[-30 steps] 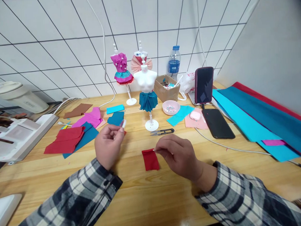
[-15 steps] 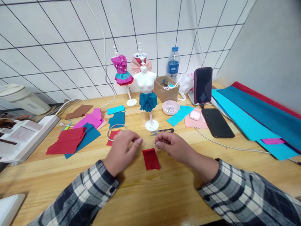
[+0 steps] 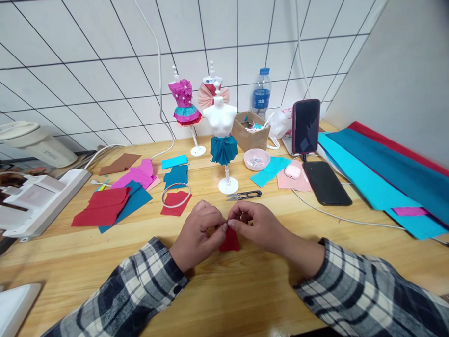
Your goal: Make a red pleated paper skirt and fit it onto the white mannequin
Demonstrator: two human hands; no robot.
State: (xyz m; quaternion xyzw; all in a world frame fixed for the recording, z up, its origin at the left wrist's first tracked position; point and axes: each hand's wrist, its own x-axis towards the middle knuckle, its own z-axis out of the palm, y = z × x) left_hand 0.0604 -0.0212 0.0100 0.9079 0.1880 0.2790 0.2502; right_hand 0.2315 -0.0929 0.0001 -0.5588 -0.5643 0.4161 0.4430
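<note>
My left hand (image 3: 202,234) and my right hand (image 3: 261,226) meet over a small red crepe paper piece (image 3: 230,242), fingertips almost touching. Both pinch along its top edge, which the fingers hide; only its lower part shows, close to the wood. Just beyond my hands lie black thread snips (image 3: 244,195). Behind these stands a white mini dress form (image 3: 219,115) with a bare bust and a gathered teal skirt (image 3: 224,149). A thin white ring (image 3: 176,206) rests partly on another red piece (image 3: 178,199), up and left of my left hand.
Red, teal and pink sheets (image 3: 100,207) are spread at left, near a power strip (image 3: 45,206). Two dressed forms (image 3: 185,108) stand behind. At right are a pink bowl of beads (image 3: 257,166), a cardboard box (image 3: 250,139), a bottle (image 3: 261,96), phones (image 3: 327,183) and long paper strips (image 3: 386,172).
My left hand has moved right and down to the red piece and closed on its top edge. My right hand has come in slightly; the small white bit at its fingertips is hidden now.
</note>
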